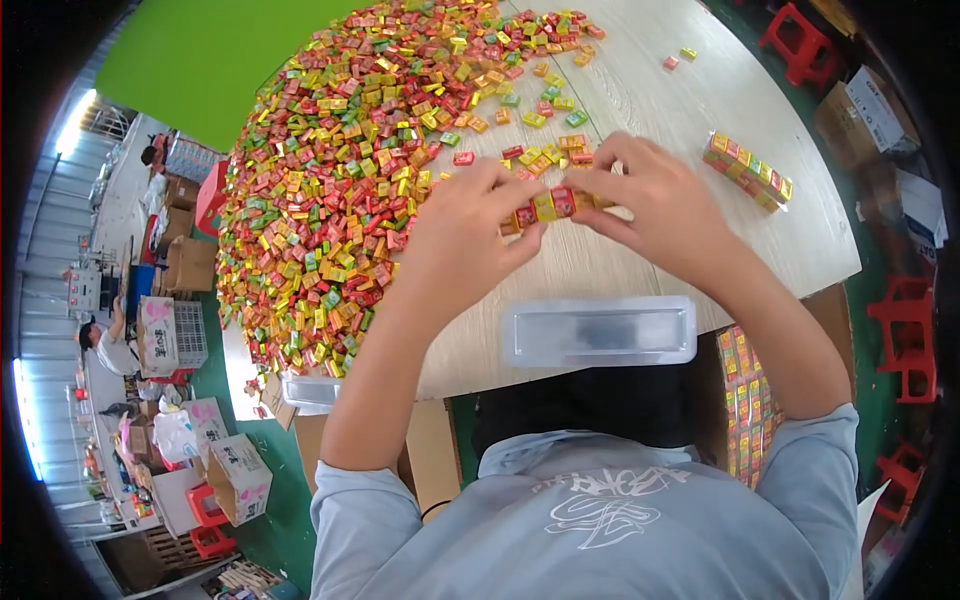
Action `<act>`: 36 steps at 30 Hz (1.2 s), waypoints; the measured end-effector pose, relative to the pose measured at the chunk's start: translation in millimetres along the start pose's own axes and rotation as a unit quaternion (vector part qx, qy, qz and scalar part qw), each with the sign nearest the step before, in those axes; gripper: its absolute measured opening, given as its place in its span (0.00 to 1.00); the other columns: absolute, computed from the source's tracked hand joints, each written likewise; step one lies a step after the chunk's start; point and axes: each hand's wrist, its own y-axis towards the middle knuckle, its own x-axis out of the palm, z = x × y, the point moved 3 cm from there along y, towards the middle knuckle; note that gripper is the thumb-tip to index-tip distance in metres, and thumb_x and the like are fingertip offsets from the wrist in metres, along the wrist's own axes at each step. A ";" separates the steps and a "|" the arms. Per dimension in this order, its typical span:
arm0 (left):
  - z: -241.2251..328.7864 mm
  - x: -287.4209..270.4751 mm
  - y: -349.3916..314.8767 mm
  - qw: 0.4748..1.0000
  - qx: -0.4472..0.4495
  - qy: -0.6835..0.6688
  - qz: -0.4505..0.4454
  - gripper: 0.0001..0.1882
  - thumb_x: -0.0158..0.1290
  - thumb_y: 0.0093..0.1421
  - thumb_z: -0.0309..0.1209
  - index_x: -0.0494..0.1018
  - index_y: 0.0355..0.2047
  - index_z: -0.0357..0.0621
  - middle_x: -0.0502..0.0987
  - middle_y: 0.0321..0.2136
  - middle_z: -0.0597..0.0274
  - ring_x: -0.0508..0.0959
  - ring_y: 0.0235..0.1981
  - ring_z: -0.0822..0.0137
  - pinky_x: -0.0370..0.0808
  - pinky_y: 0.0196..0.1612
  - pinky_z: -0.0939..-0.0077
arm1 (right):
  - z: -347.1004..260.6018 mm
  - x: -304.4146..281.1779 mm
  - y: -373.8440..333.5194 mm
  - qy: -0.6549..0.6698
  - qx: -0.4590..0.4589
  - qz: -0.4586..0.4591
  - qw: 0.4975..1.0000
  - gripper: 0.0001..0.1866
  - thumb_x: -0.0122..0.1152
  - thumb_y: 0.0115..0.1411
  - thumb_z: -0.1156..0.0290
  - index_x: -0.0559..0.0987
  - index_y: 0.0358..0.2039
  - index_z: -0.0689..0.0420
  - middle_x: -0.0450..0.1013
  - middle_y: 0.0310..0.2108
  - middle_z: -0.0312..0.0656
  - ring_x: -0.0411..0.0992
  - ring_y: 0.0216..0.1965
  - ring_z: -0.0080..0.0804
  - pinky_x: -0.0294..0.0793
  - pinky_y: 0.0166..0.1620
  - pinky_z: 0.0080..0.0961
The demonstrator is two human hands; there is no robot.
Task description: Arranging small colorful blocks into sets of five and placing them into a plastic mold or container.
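Observation:
A short row of wrapped candies [552, 205], red, yellow and orange, is pinched between my two hands above the table. My left hand [470, 225] grips its left end with thumb and fingers. At the other end, my right hand [655, 200] closes its fingertips on the row. Just beyond my hands lie several loose candies [540, 158] in mixed colours. Near the table's front edge, below my hands, rests a clear plastic tray [600, 332]. To the right of my right hand, a filled block of candies [748, 170] lies at a slant.
A large heap of wrapped candies [330, 200] covers the table's left side. Another clear tray [312, 390] sits at the front left edge. A box of packed candies [745, 400] stands below the table at right. Red stools [905, 340] and cartons [868, 118] are on the floor.

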 end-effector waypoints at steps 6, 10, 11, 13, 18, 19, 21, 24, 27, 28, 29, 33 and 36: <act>56.8 -56.6 -5.8 0.995 0.064 0.025 0.078 0.21 0.70 0.49 0.27 0.84 0.46 0.46 0.77 0.38 0.59 0.80 0.38 0.57 0.78 0.42 0.64 | -54.0 -70.3 3.5 -0.027 -0.036 0.067 0.997 0.18 0.78 0.51 0.69 0.86 0.44 0.52 0.72 0.37 0.38 0.74 0.37 0.37 0.76 0.39 0.34; 76.9 -50.8 -37.8 0.997 0.069 0.005 0.040 0.22 0.70 0.49 0.28 0.83 0.46 0.47 0.77 0.39 0.60 0.79 0.39 0.57 0.78 0.42 0.63 | -88.0 -79.1 -31.3 -0.011 0.052 0.007 0.999 0.21 0.79 0.47 0.71 0.86 0.44 0.54 0.71 0.37 0.40 0.73 0.36 0.38 0.75 0.39 0.33; 77.2 -45.9 -42.8 0.997 0.069 0.002 0.039 0.22 0.70 0.49 0.28 0.83 0.46 0.47 0.77 0.39 0.60 0.79 0.39 0.57 0.78 0.42 0.63 | -91.5 -78.5 -37.9 -0.004 0.081 -0.016 0.997 0.22 0.79 0.46 0.71 0.86 0.44 0.54 0.72 0.37 0.41 0.73 0.36 0.39 0.75 0.39 0.33; 76.2 -33.7 -52.2 0.998 0.060 -0.022 0.021 0.22 0.71 0.50 0.30 0.83 0.47 0.48 0.77 0.40 0.60 0.78 0.41 0.57 0.77 0.47 0.62 | -93.5 -72.4 -48.3 0.000 0.095 -0.025 0.995 0.22 0.79 0.47 0.71 0.86 0.45 0.54 0.72 0.38 0.42 0.74 0.37 0.39 0.75 0.40 0.33; 78.1 -20.3 -71.6 0.997 0.061 0.009 0.046 0.26 0.70 0.53 0.33 0.80 0.53 0.47 0.77 0.46 0.59 0.76 0.46 0.54 0.74 0.52 0.59 | -92.9 -68.1 -62.6 0.022 0.098 -0.014 0.995 0.24 0.77 0.51 0.72 0.83 0.50 0.56 0.73 0.43 0.43 0.73 0.43 0.44 0.75 0.45 0.35; 78.7 -17.0 -77.2 0.997 0.055 0.032 0.049 0.27 0.70 0.53 0.35 0.79 0.54 0.46 0.77 0.49 0.59 0.76 0.49 0.53 0.72 0.54 0.59 | -93.2 -68.0 -65.6 0.021 0.100 -0.014 0.995 0.24 0.77 0.51 0.72 0.83 0.50 0.56 0.73 0.43 0.43 0.73 0.43 0.44 0.75 0.45 0.35; 79.3 -8.3 -87.8 0.996 0.052 0.056 0.054 0.29 0.69 0.53 0.36 0.78 0.55 0.45 0.76 0.52 0.58 0.75 0.52 0.52 0.71 0.57 0.58 | -94.0 -67.2 -72.1 0.031 0.089 -0.013 0.995 0.24 0.75 0.53 0.75 0.82 0.51 0.57 0.76 0.47 0.43 0.73 0.46 0.46 0.74 0.49 0.36; 79.2 7.6 -99.9 0.993 0.033 0.077 0.085 0.32 0.68 0.54 0.37 0.76 0.59 0.43 0.74 0.61 0.55 0.72 0.62 0.49 0.67 0.64 0.56 | -96.4 -59.4 -90.9 0.005 0.078 0.014 0.997 0.24 0.73 0.53 0.77 0.81 0.52 0.56 0.78 0.53 0.44 0.74 0.49 0.46 0.73 0.53 0.38; 78.5 16.3 -103.9 0.993 0.027 0.065 0.096 0.35 0.66 0.56 0.36 0.72 0.63 0.40 0.69 0.67 0.51 0.68 0.68 0.47 0.64 0.67 0.54 | -104.7 -52.9 -102.3 -0.113 0.042 0.016 0.993 0.23 0.70 0.54 0.77 0.81 0.52 0.57 0.77 0.58 0.46 0.74 0.56 0.48 0.70 0.58 0.43; 78.0 17.5 -104.6 0.993 0.025 0.050 0.100 0.34 0.65 0.57 0.36 0.71 0.63 0.39 0.68 0.68 0.50 0.66 0.69 0.45 0.64 0.68 0.52 | -103.3 -49.1 -105.0 -0.114 0.041 0.016 0.993 0.23 0.70 0.54 0.77 0.81 0.52 0.57 0.77 0.58 0.46 0.74 0.56 0.48 0.70 0.58 0.43; 78.2 17.7 -106.2 0.994 0.023 0.033 0.103 0.34 0.64 0.58 0.36 0.70 0.63 0.38 0.67 0.69 0.49 0.65 0.70 0.44 0.63 0.68 0.51 | -102.4 -46.1 -108.3 -0.096 0.050 0.024 0.994 0.25 0.70 0.53 0.76 0.81 0.53 0.56 0.77 0.59 0.44 0.72 0.59 0.48 0.70 0.58 0.44; 70.1 13.8 -102.7 0.993 0.040 -0.014 0.114 0.31 0.62 0.61 0.36 0.71 0.62 0.37 0.68 0.68 0.48 0.66 0.69 0.43 0.64 0.68 0.50 | -101.2 -44.3 -108.5 -0.070 0.061 0.020 0.995 0.21 0.66 0.57 0.75 0.80 0.53 0.57 0.76 0.60 0.46 0.68 0.67 0.53 0.67 0.62 0.48; 64.8 16.2 -101.2 0.989 0.038 -0.063 0.129 0.28 0.60 0.64 0.35 0.69 0.62 0.36 0.68 0.67 0.44 0.66 0.69 0.42 0.64 0.68 0.52 | -98.0 -53.7 -97.0 -0.009 0.065 0.017 0.998 0.21 0.68 0.56 0.74 0.80 0.52 0.56 0.76 0.60 0.45 0.69 0.65 0.52 0.67 0.63 0.45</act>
